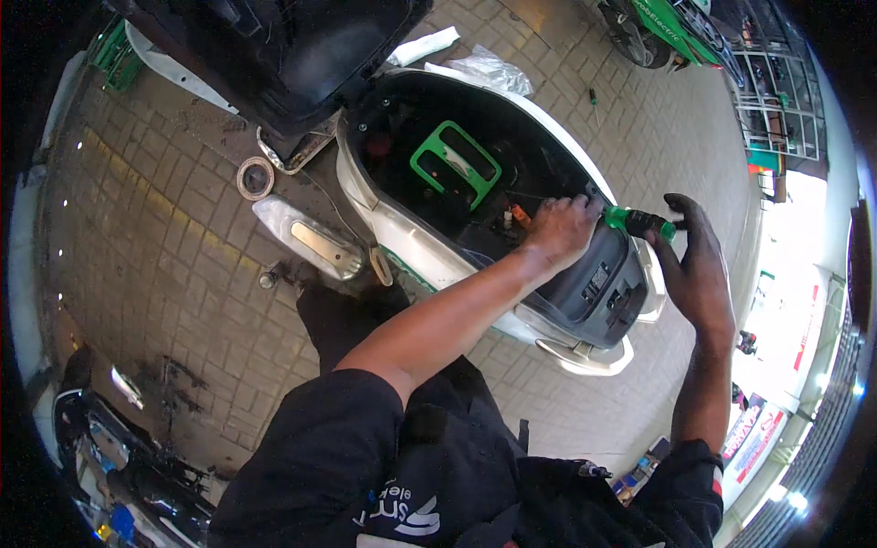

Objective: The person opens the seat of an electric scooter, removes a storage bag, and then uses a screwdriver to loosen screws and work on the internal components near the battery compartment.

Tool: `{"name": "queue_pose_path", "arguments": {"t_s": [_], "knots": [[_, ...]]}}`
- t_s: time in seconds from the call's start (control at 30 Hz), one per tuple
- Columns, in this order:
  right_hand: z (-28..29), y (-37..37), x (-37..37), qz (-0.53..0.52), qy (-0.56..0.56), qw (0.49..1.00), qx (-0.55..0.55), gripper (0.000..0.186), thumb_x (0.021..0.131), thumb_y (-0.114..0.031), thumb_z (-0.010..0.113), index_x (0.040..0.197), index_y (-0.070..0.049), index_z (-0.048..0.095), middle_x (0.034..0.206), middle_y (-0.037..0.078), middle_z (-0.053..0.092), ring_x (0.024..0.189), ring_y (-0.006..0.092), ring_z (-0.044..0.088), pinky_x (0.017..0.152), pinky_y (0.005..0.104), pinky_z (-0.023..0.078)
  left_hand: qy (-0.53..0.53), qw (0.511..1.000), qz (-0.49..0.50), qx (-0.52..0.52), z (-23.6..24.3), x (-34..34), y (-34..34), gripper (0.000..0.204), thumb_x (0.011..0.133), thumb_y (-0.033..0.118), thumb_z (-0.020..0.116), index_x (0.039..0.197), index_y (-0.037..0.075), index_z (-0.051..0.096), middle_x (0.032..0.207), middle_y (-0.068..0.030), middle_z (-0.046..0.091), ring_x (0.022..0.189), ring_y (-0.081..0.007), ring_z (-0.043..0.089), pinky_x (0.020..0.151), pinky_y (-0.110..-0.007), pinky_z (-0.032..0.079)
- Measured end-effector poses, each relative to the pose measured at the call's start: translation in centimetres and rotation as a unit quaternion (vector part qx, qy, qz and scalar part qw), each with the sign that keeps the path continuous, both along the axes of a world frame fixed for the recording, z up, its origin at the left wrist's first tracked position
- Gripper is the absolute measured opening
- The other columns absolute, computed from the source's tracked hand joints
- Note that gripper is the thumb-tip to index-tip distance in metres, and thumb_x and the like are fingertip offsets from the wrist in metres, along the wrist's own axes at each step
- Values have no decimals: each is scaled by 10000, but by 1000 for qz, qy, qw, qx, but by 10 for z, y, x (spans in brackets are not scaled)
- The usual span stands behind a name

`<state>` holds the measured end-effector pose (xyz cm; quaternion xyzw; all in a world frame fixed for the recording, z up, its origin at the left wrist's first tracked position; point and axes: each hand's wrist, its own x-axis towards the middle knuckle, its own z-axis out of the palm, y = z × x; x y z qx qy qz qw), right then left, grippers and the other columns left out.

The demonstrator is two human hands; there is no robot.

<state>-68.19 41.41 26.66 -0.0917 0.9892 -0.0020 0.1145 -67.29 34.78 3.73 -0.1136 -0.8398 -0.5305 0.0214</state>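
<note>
A white scooter body (438, 260) stands in front of me, its black under-seat compartment (402, 128) uncovered. My right hand (702, 274) grips a screwdriver (639, 223) by its green and black handle, thumb below and fingers curved over the end. The handle lies roughly level, pointing at the compartment's right rim. Just there, my left hand (562, 230) has its fingers closed near the screwdriver's front end; whatever they pinch is hidden. Beside the left hand inside the compartment is a small orange connector (521, 215). A green plastic frame (457, 164) lies deeper in.
The raised black seat (301, 55) fills the upper left. On the brick paving lie a roll of tape (255, 178), a white panel (306, 239) and a plastic bag (493, 71). Another screwdriver (594, 100) lies farther off, near a green motorbike (658, 36).
</note>
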Motion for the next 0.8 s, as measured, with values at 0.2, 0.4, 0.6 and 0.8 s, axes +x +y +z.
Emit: {"name": "queue_pose_path", "arguments": {"t_s": [0.2, 0.4, 0.6, 0.8], "knots": [[-2, 7, -7, 61, -56, 997, 3, 403, 881, -156, 629, 1254, -66, 505, 1243, 207, 557, 1163, 362, 560, 940, 435, 466, 16, 999, 16, -41, -1, 2, 1, 225, 926, 221, 490, 1074, 77, 578, 954, -149, 620, 869, -342, 646, 736, -475, 508], [-12, 0, -5, 53, 36, 998, -14, 403, 877, -135, 637, 1252, -67, 507, 1249, 196, 553, 1171, 374, 553, 960, 438, 461, 12, 999, 7, -40, 3, -4, -6, 256, 927, 206, 482, 1121, 70, 579, 989, -159, 633, 877, -344, 649, 740, -474, 514], [-28, 20, -5, -29, -20, 995, -94, 303, 927, -196, 602, 1184, -40, 561, 1118, 193, 605, 1065, 357, 614, 864, 438, 486, -154, 988, -1, -24, -23, -6, -26, 366, 872, 203, 542, 1197, 36, 570, 1024, -196, 662, 919, -390, 659, 815, -488, 528], [-64, 38, 8, -71, 133, 977, -148, 209, 948, -228, 562, 1051, -66, 644, 1001, 172, 592, 893, 344, 612, 786, 408, 488, -296, 933, -70, -193, -119, -45, -45, 248, 859, 122, 513, 995, 33, 700, 1065, -216, 670, 975, -367, 664, 809, -466, 542]]}}
